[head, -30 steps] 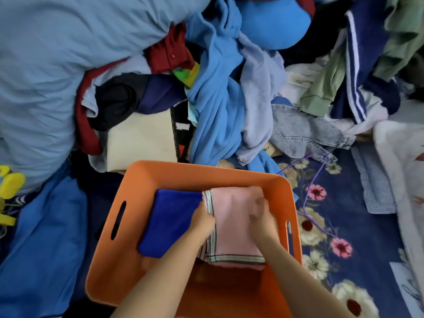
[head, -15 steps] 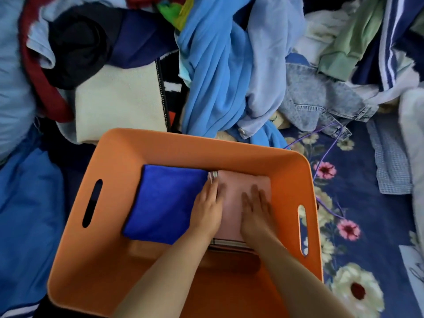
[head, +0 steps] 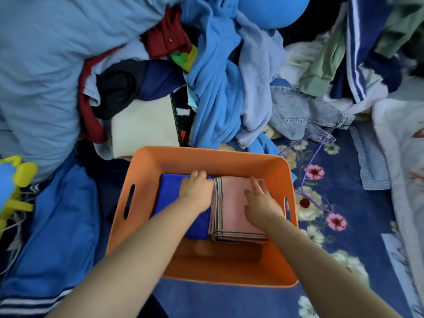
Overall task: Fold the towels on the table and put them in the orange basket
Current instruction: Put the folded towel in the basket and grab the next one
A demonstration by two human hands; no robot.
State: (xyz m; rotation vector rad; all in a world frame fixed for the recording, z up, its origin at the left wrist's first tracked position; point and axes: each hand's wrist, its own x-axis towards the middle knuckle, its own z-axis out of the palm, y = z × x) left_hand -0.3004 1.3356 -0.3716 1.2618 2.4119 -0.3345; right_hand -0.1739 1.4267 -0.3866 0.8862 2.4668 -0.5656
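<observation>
The orange basket [head: 231,158] stands in front of me on the floral cloth. Two folded towels lie side by side inside it: a blue towel [head: 171,198] on the left and a pink towel with striped edges [head: 231,214] on the right. My left hand [head: 196,188] rests on the blue towel, right beside the pink towel's left edge, with its fingers bent down at the far side. My right hand [head: 259,200] lies flat on the pink towel with straight, spread fingers, pressing it down.
A big heap of clothes fills the space behind the basket: light blue fabric [head: 215,88], a denim piece [head: 302,115], a cream cloth [head: 142,129]. A purple cord [head: 314,157] trails on the floral sheet [head: 344,226] to the right. A yellow and blue toy [head: 13,180] sits far left.
My left hand has shifted from the pink towel onto the blue one. My right hand stays flat on the pink towel. The view has tilted up and shows more of the clothes pile.
</observation>
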